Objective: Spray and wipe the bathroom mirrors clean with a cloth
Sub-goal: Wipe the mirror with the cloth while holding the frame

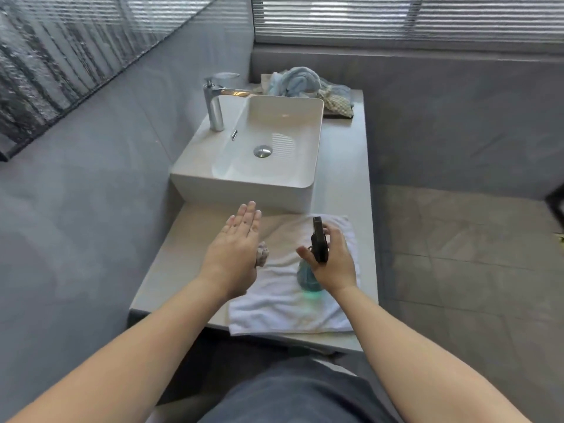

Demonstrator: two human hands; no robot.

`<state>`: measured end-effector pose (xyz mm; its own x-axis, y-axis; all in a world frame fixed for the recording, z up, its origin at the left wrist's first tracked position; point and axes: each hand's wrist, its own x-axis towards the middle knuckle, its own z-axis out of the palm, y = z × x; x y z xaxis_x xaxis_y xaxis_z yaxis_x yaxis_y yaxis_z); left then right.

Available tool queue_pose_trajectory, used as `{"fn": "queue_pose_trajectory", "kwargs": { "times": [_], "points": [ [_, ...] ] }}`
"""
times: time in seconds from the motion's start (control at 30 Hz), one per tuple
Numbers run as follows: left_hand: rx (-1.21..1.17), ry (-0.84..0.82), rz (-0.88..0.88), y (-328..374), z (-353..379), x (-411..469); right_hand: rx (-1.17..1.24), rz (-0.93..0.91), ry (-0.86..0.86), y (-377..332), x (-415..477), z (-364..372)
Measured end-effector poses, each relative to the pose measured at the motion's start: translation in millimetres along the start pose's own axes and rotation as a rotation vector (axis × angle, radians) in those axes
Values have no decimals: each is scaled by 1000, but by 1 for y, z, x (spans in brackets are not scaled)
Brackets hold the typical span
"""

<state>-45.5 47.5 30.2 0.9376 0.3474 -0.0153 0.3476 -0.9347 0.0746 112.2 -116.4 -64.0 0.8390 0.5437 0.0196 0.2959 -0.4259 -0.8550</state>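
We log: beige counter w/ sink, white towel ctr frame; R hand grips spray bottle, L hand fingers straight; mirror upper left.

The white rectangular basin looks like glazed ceramic, smooth and glossy. The tall tap at its left rim is polished chrome metal. Under the basin, the pale beige countertop is smooth and matt. In front of the basin, a white terry-cloth towel looks nubby, and the translucent blue-green plastic spray bottle has a matt black trigger head. Behind the basin, crumpled light-blue cloths look fluffy. Up left of it, the black-framed wall mirror is glossy.
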Motion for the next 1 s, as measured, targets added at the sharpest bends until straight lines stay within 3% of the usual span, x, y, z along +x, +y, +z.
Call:
{"fn": "queue_pose_trajectory", "kwargs": {
  "times": [0.07, 0.17, 0.33, 0.4, 0.47, 0.53, 0.7, 0.77, 0.9, 1.0],
  "points": [
    [-8, 1, 0, 0, 0, 0, -10, -11, -58, 1, -1, -7],
    [-26, 8, -6, 0, -3, 1, -170, -194, -20, 0, -8, -18],
    [-113, 35, -58, -4, -16, -1, -367, -512, 206, -28, -17, -22],
    [-174, 54, -82, -6, -25, -2, -378, -676, 320, -46, -16, -13],
    [-319, 85, -139, -9, -37, -5, -322, -755, 322, -65, -14, -1],
    [-506, 114, -249, -12, -49, -9, -185, -725, 212, -83, -14, 10],
    [-1220, 140, -565, -22, -68, -20, 179, -266, -382, -132, -22, 21],
    [-1438, 156, -638, -26, -72, -25, 263, -201, -535, -144, -23, 29],
    [-1530, 141, -736, -35, -83, -38, 380, -143, -619, -160, -20, 43],
    [-1518, 126, -735, -50, -87, -50, 560, 10, -618, -172, -15, 49]
  ]
}}
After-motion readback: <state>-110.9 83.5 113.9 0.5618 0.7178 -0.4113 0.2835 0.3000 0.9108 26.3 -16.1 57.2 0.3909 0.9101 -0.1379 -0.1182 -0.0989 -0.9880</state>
